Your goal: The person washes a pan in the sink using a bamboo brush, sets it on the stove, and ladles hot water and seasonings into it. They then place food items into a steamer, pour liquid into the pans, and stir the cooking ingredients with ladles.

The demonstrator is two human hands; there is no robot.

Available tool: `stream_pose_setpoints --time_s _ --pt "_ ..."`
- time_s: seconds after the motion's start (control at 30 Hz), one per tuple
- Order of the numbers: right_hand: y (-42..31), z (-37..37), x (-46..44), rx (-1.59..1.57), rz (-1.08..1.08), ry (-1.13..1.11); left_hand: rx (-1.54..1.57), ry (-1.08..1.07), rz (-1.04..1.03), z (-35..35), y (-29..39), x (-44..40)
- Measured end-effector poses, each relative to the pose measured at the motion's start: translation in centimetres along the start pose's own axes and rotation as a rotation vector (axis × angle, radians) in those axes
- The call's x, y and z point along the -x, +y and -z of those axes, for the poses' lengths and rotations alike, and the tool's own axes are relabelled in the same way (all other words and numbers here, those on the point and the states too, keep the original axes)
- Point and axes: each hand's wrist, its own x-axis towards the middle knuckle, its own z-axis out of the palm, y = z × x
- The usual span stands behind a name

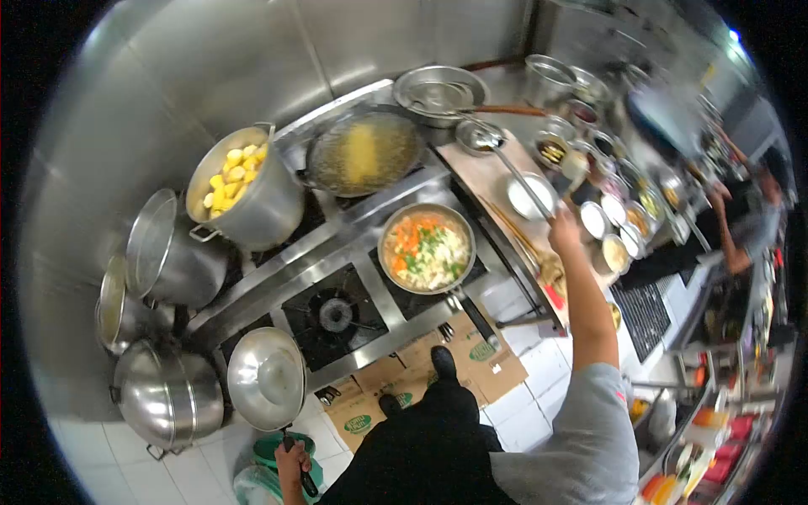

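Note:
My left hand (pixel 292 463) is closed round the black handle of a bare metal frying pan (pixel 268 379), tilted over the front left of the stove. My right hand (pixel 566 231) reaches out over the side counter (pixel 471 164) and grips a long-handled metal ladle (pixel 515 172). The ladle's far end is at a small metal bowl (pixel 478 137). Close by that hand stands a bowl of white contents (pixel 530 195). On a front burner sits another frying pan (pixel 427 248) with chopped orange, green and pale food; neither hand touches it.
A large wok (pixel 364 153) of bubbling yellowish oil and a tall pot (pixel 244 185) of yellow chunks stand at the back. More pots (pixel 168 396) line the left. Several ingredient bowls (pixel 593 219) crowd the right counter. Another person (pixel 749 210) works at far right. Flattened cardboard (pixel 497 370) covers the floor.

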Motion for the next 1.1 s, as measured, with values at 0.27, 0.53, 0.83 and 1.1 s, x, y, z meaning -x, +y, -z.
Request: stream_pose_setpoints --time_s 0.27,0.53,0.83,1.1 --pt "0.8 0.6 -0.1 -0.024 0.014 -0.226 0.169 0.162 0.021 -1.0 1.0 1.5" --pt "-4.2 8.1 16.4 -0.448 0.481 0.026 0.142 0.188 -0.034 2.3 1.3 -3.0" --pt "-50.6 26.2 19.2 -0.752 0.711 -0.243 0.274 -0.127 -0.046 13.2 3.4 -7.2" --pt "-77.0 26.9 17.5 -0.399 1.114 -0.141 0.150 -0.261 -0.080 17.9 2.6 -7.3"
